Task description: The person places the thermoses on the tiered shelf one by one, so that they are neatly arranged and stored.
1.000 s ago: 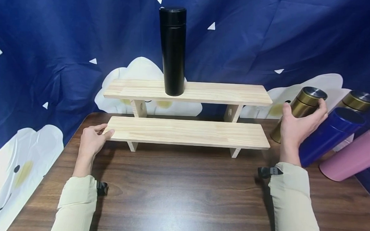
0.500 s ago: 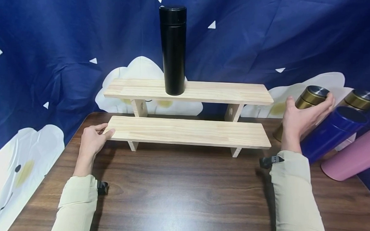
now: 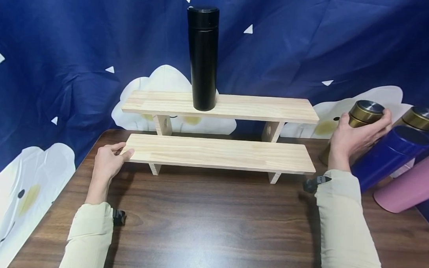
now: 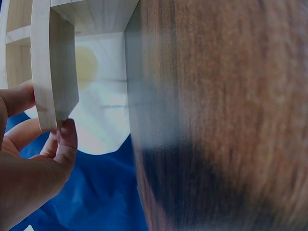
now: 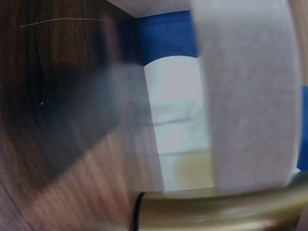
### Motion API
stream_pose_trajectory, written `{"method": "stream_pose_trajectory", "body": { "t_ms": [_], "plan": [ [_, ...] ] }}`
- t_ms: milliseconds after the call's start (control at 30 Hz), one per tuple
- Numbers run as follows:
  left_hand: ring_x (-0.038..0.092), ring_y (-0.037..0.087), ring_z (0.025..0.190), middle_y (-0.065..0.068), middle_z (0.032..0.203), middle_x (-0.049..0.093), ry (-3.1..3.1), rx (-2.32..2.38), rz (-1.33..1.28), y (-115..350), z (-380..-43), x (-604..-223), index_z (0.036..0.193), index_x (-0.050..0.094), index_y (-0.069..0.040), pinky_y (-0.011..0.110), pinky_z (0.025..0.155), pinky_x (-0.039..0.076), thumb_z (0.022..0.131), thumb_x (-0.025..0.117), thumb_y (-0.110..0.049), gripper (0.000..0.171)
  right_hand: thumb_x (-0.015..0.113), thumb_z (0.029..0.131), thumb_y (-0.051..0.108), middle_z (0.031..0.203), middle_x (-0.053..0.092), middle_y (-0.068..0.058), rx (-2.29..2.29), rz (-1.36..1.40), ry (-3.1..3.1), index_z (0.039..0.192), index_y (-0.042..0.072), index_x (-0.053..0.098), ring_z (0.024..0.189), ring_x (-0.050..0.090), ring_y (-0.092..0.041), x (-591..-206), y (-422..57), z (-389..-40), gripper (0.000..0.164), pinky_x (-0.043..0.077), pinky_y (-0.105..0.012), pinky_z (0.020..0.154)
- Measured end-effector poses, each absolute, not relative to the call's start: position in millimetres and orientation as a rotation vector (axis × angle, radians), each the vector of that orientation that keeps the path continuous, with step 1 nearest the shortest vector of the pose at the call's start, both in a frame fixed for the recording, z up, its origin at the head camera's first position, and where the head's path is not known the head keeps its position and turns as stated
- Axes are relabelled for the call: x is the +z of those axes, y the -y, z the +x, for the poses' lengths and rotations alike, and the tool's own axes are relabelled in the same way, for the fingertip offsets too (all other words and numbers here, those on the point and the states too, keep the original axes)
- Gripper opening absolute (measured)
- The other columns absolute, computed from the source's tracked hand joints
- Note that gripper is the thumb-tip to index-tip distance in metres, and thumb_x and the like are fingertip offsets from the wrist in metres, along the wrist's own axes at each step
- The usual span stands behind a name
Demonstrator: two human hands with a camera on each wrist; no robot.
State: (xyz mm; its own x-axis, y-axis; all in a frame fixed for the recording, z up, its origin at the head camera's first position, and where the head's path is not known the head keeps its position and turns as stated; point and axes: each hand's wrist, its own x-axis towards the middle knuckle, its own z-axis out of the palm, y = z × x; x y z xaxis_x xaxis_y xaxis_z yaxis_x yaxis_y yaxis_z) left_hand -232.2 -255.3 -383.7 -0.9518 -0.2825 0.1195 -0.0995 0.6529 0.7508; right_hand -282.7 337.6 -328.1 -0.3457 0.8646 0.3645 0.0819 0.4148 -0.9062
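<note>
A two-tier wooden stand has an upper board (image 3: 258,107) and a lower board (image 3: 217,153). My left hand (image 3: 108,160) pinches the lower board's left end; in the left wrist view its fingers touch the board's end (image 4: 46,108). On the upper board, left of the middle, a black thermos bottle (image 3: 204,62) stands upright. At the right my right hand (image 3: 357,139) grips a gold thermos bottle (image 3: 366,112) below its lid, thumb on the left and fingers on the right. The hand covers the bottle's middle; the right wrist view has its lower part (image 5: 202,211).
Right of the held bottle stand a second gold thermos bottle (image 3: 422,117), a blue thermos bottle (image 3: 391,156) and a pink thermos bottle (image 3: 407,186). All rest on a brown wooden table (image 3: 204,220). A blue cloth (image 3: 133,28) with white shapes hangs behind.
My right hand has moved a little to the right and farther around the gold thermos bottle, which has stayed nearly in place. The left hand keeps its hold; the view has shifted slightly.
</note>
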Motion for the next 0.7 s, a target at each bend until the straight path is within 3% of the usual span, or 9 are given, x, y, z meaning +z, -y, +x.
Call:
{"method": "stream_pose_trajectory", "body": {
  "t_ms": [333, 700],
  "plan": [
    [0.058, 0.042, 0.118, 0.033, 0.133, 0.058, 2.656, -1.165, 0.340, 255.0, -232.8, -381.8, 0.135, 0.061, 0.007, 0.048, 0.095, 0.045, 0.094, 0.072, -0.020, 0.050, 0.075, 0.088, 0.022, 0.154, 0.037, 0.009, 1.105, -0.775, 1.661, 0.153, 0.030, 0.035, 0.139, 0.032, -0.001, -329.8, -338.6, -282.9, 0.076, 0.018, -0.011, 0.109],
    [0.058, 0.043, 0.120, 0.032, 0.133, 0.059, 2.658, -1.161, 0.324, 254.0, -234.1, -383.7, 0.134, 0.061, 0.008, 0.049, 0.098, 0.046, 0.094, 0.072, -0.019, 0.049, 0.078, 0.084, 0.023, 0.143, 0.047, 0.008, 1.104, -0.731, 1.657, 0.144, 0.030, 0.044, 0.134, 0.038, -0.002, -328.3, -341.4, -279.4, 0.070, 0.022, -0.014, 0.109]
  ]
}}
